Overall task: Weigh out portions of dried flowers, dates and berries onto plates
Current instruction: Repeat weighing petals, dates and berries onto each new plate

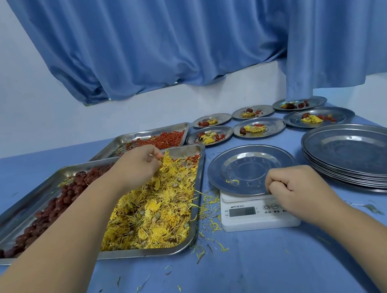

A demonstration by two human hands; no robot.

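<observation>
The left hand (137,166) pinches dried flowers (157,210) at the far end of the near tray (143,251), which holds dates (53,214) on its left. The right hand (293,188) curls at the near rim of the plate (246,163) on the scale (247,217); whether it grips anything cannot be told. Small pinches, added while watching the display, would suit best. Berries (163,138) lie in the far tray (109,148); portioned plates (276,130) sit far right.

Trays (153,250) — two. Filled plates (192,139) — six, in two rows of three. One lone plate (248,163) on one scale (250,221). One stack of bare plates (365,152), number unclear.
</observation>
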